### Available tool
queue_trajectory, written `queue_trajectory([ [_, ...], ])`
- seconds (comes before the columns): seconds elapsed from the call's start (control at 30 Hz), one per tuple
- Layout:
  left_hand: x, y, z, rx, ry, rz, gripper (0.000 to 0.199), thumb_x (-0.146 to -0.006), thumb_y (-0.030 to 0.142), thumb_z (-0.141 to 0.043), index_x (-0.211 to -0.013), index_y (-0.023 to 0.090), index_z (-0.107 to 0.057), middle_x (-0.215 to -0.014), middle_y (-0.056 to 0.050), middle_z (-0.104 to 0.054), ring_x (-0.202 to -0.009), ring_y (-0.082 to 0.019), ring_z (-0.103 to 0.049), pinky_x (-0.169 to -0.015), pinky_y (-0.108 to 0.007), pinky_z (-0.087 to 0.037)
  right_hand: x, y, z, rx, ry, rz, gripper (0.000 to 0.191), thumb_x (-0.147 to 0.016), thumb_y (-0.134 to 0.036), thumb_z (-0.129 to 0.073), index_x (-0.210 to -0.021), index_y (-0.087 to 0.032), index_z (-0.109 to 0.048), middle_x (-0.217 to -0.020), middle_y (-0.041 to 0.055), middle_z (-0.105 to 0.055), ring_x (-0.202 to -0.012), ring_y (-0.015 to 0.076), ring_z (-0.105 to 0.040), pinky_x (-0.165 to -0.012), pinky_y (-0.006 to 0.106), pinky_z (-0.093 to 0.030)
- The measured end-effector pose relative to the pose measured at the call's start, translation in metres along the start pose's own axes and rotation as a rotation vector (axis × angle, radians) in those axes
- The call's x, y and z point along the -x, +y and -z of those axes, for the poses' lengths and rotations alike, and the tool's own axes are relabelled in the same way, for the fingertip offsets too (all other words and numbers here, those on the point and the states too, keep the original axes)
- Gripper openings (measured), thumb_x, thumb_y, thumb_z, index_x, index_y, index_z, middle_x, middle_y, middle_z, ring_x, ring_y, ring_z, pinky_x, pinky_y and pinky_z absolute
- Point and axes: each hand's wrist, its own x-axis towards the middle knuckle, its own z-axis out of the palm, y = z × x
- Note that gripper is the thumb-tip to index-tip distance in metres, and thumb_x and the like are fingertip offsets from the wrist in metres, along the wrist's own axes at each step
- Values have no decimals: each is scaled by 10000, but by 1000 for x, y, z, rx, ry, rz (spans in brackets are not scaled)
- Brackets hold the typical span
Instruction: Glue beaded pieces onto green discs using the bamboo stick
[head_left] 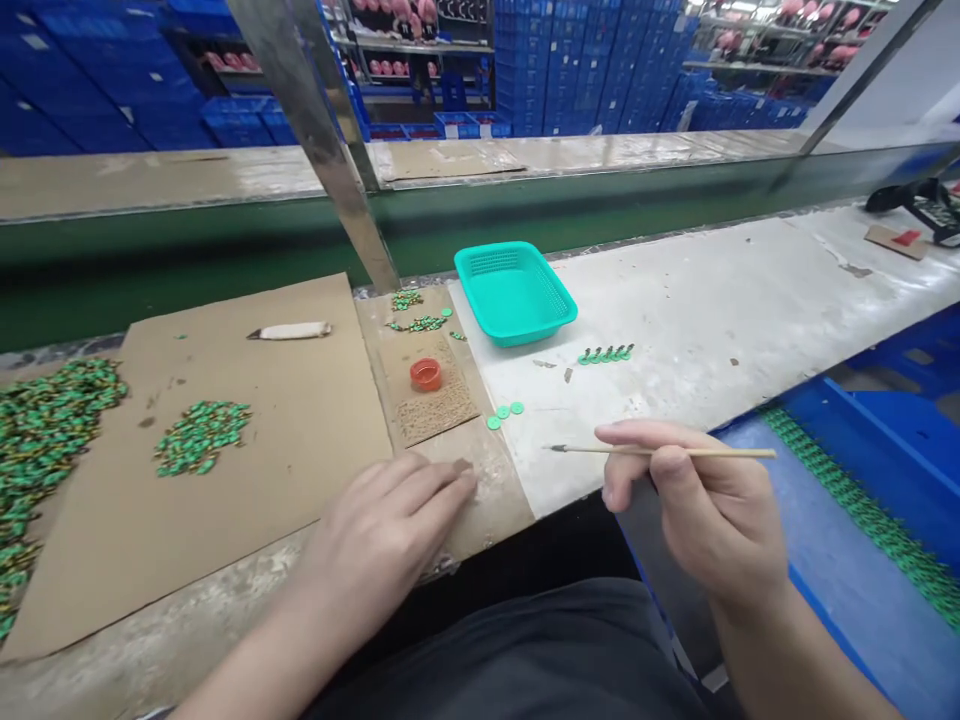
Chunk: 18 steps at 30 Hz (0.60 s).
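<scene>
Clock centred on the red cup. Left hand, 6 o'clock: palm down on bench, fingers pressed together, seemingly as a prop; cannot tell if anything is under them. Right hand, 4 o'clock: thumb and fingertips pinch the brush, handle level, probably so the tip clears the white sheet; one brush. Blue tray, 4 o'clock, further out: green pieces in rows, likely to keep them apart; uncountable. Small green-and-gold pile, 9 o'clock, big heap past it, uncountable. Loose green discs, 4 o'clock, on the sheet's edge, maybe for easy reach; three. Cup on a cardboard strip, perhaps central for dipping; one. Row of discs with upright dark bits, 3 o'clock, likely spaced against touching; five. Wrapped tool, 10 o'clock; one. Turquoise basket, 2 o'clock; one. Stacked blue crates, 1 o'clock, far back, uncounted
</scene>
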Motion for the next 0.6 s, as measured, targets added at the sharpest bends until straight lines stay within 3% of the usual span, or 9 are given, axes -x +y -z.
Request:
queue_trajectory([
  [0.07, 20, -6, 7, 77, 74, 24, 258, -1180, 150, -571, -1331, 236, -762, -1182, -39, -866, -989, -212, -758, -883, -367, -600, -8, 7, -10, 74, 13, 6, 323, -1230, -449, -646, -1250, -292, -927, -788, -2, -838, -706, 144, -806, -803, 294, -720],
  [0.17, 35, -2, 8, 204, 126, 255, 197, -1181, 226, -621, -1314, 256, -763, -1163, -29, -858, -1023, -191, -789, -910, -327, -619, -23, 12, -26, 88, 6, -68, 362, -1236, -427, -624, -1123, -261, -925, -926, 42, -883, -812, 164, -855, -771, 283, -715],
  [0.27, 36, 10, 0, 198, 144, 416, 188, -1167, 355, -688, -1293, 241, -769, -1122, -34, -838, -1015, -211, -788, -895, -346, -618, -42, 15, -42, 2, 15, -147, 70, -1075, -273, -852, -1009, -250, -860, -907, 6, -849, -806, 148, -835, -748, 243, -695],
  [0.37, 31, 17, -8, 146, 169, 402, 141, -1165, 336, -702, -1220, 226, -771, -1028, -20, -789, -944, -212, -740, -866, -370, -581, -60, 20, -59, -84, 19, -156, 190, -935, -148, -921, -935, -248, -760, -834, -44, -764, -718, 108, -734, -665, 198, -629],
  [0.5, 30, 11, -7, 212, 163, 384, 181, -1207, 259, -595, -1270, 229, -762, -1049, -20, -763, -964, -190, -713, -867, -338, -569, -80, 27, -76, -85, -34, -155, 27, -1053, -214, -803, -1043, -238, -807, -907, -6, -801, -791, 135, -774, -741, 262, -687],
  [0.6, 39, 8, -2, 253, 178, 341, 211, -1202, 192, -590, -1343, 191, -747, -1231, -61, -797, -1115, -187, -720, -1010, -327, -565, -98, 29, -86, -36, -72, -107, 50, -1097, -245, -767, -1097, -233, -816, -974, 20, -840, -872, 159, -814, -819, 315, -718],
])
